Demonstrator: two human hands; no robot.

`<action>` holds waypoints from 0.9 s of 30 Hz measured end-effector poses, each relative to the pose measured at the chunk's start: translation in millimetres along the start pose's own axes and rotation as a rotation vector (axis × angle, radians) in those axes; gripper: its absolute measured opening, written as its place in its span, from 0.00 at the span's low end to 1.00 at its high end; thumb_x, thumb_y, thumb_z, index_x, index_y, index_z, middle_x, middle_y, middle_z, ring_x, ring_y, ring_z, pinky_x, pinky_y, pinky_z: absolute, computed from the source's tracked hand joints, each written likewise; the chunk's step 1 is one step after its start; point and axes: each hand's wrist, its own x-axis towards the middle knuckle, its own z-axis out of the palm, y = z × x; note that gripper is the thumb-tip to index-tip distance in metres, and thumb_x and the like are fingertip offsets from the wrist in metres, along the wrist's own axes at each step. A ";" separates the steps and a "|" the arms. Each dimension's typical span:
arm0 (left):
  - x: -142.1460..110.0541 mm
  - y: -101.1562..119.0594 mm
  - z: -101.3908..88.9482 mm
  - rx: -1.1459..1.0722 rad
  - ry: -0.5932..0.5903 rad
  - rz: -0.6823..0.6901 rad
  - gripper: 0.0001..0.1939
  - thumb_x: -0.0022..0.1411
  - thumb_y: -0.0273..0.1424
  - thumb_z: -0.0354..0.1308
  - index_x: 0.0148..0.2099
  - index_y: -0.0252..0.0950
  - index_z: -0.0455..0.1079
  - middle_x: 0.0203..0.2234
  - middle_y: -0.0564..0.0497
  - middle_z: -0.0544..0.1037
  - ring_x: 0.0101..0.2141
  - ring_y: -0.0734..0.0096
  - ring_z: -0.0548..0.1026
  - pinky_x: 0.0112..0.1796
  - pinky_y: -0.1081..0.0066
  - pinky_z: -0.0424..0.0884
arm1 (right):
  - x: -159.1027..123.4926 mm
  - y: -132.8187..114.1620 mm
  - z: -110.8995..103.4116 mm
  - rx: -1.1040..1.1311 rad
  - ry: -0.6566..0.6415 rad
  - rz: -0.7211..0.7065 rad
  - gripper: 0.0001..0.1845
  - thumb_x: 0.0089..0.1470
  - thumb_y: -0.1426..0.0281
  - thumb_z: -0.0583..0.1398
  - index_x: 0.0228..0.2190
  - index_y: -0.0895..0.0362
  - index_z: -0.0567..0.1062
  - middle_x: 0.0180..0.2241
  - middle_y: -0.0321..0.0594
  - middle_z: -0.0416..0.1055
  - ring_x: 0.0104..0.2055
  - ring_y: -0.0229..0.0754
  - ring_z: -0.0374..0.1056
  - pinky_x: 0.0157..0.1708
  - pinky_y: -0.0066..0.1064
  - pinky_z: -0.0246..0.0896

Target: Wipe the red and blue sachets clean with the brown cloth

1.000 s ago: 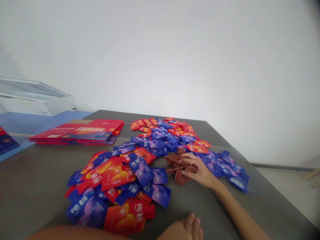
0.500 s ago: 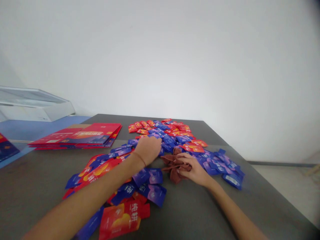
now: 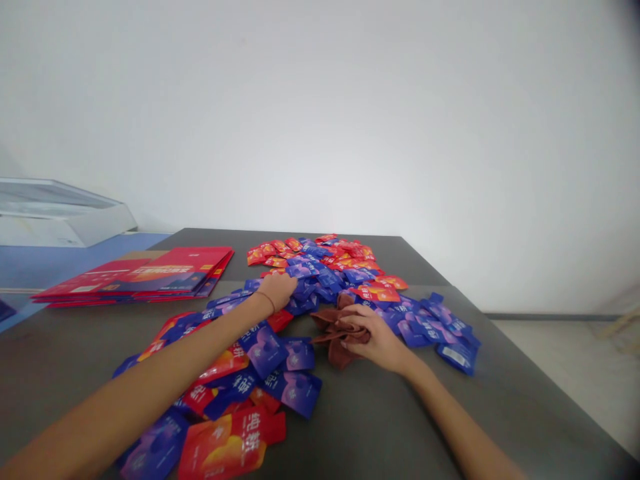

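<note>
Curling closed, the right hand has firm hold of a crumpled brown cloth, bunched near the middle of the table. The left hand lies palm down on glossy blue packets just beyond the cloth, its fingers partly hidden, so it cannot be told whether it has hold of any. Behind that hand, the left forearm stretches across the near heap of red and blue packets, which runs off the bottom of the view toward the table's near edge. More packets spread toward the far edge, and a blue-and-red strip lies close to the right edge. A stack of red folders sits off toward the far left corner. Dragging the forearm could sweep slick packets over the near edge, since they look likely to slide easily on each other. Tugging the cloth could catch nearby packets and push those on the right off the table.
</note>
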 end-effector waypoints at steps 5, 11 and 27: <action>1.0 2.1 -4.0 -0.057 0.095 0.009 0.18 0.72 0.40 0.63 0.56 0.33 0.73 0.51 0.43 0.78 0.48 0.59 0.78 0.49 0.55 0.78 | 0.3 0.9 0.3 -0.006 -0.012 0.009 0.19 0.55 0.70 0.70 0.50 0.49 0.81 0.57 0.45 0.74 0.61 0.52 0.70 0.61 0.47 0.65; -6.7 11.6 -33.8 -0.158 0.252 0.015 0.11 0.71 0.32 0.55 0.41 0.31 0.75 0.36 0.39 0.80 0.41 0.53 0.79 0.42 0.60 0.71 | 1.3 3.2 1.5 0.016 0.020 0.012 0.19 0.54 0.70 0.70 0.49 0.49 0.81 0.57 0.44 0.74 0.61 0.52 0.70 0.61 0.47 0.65; -116.0 65.0 -25.9 -0.934 -0.033 0.081 0.19 0.66 0.43 0.54 0.26 0.40 0.59 0.19 0.57 0.68 0.21 0.73 0.67 0.24 0.73 0.56 | 11.9 -8.3 -1.5 0.062 0.099 0.089 0.24 0.44 0.82 0.63 0.42 0.51 0.84 0.48 0.40 0.80 0.51 0.49 0.75 0.54 0.40 0.67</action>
